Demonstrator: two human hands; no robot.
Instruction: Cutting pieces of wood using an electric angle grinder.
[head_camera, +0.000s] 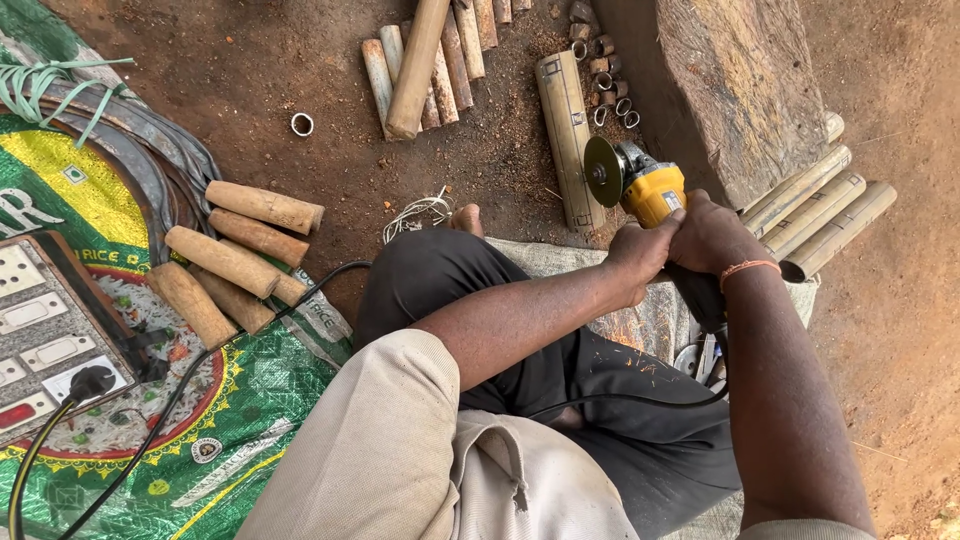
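I sit on the ground and hold a yellow angle grinder (648, 188) with both hands. My left hand (636, 256) wraps its body from the left, and my right hand (712, 236), with an orange wristband, grips it from the right. The grinder's dark disc (602, 172) points left, just beside a long bamboo piece (566, 134) lying on the dirt. A black cord (620, 400) runs from the grinder across my lap.
A big log (735, 85) lies beyond the grinder, split bamboo lengths (820, 215) to its right. Bamboo tubes (430, 60) and small cut rings (605, 85) lie ahead. Short wooden pegs (235, 265) rest on a green sack (230, 420) beside a switch board (45, 340).
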